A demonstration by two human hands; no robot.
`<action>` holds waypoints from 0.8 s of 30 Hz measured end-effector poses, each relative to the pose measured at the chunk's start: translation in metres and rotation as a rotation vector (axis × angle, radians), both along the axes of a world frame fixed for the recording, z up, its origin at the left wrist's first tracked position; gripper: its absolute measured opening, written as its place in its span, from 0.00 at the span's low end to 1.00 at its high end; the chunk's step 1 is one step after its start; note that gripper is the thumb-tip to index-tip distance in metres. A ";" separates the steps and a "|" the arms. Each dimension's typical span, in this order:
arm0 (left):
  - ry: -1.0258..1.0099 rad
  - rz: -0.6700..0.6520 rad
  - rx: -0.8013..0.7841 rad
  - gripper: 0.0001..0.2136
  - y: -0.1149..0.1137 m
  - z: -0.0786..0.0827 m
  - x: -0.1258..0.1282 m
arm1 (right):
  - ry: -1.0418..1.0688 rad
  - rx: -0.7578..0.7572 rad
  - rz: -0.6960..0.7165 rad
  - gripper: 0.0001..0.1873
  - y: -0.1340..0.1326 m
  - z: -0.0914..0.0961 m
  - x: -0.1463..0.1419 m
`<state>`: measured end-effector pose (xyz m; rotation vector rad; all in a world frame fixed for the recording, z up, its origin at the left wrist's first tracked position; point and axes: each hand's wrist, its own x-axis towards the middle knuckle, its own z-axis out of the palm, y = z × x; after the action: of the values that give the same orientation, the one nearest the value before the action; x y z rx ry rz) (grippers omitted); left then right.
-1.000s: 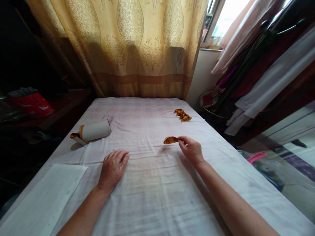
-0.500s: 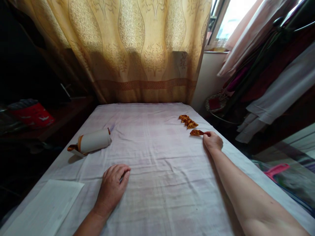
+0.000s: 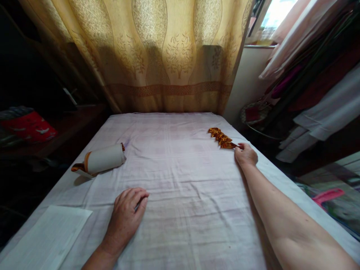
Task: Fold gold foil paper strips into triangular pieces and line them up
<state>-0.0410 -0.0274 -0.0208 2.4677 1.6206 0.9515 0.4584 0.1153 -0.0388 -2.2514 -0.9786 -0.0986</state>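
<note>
Fingertips of the right hand are pinched together on the narrow dark tail of a shiny gold-brown foil piece, whose wider, leaf-like body points away to the left of that hand. The piece is at the near end of a short slanting row of similar crinkled gold-brown foil pieces, set close together just beyond and left of the right hand; whether the pinched one rests fully on the cloth cannot be told. Under both hands spreads a worktop covered in wrinkled white cloth with faint mauve checks. Well to the left of the right hand and nearer the body, the left hand rests relaxed on the cloth, fingers lightly curved side by side, thumb a little apart from the forefinger, palm hidden. Beyond the left hand and to its left, a white cylindrical roll with gold-brown edging lies on its side, a loose end sticking out at its left. Just left of the left hand lies a flat white rectangular sheet. Farther out, past both hands, hangs a gold patterned curtain; off to the right of the right hand are white hanging garments and a bright pink handle.
</note>
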 end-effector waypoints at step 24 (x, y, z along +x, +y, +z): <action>-0.003 0.029 -0.060 0.07 -0.001 0.008 0.008 | 0.024 0.032 0.294 0.20 -0.066 0.008 -0.094</action>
<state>-0.0332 -0.0286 -0.0128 2.4088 1.6624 0.8957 0.3642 0.0494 -0.0308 -2.0502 -1.2732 0.0416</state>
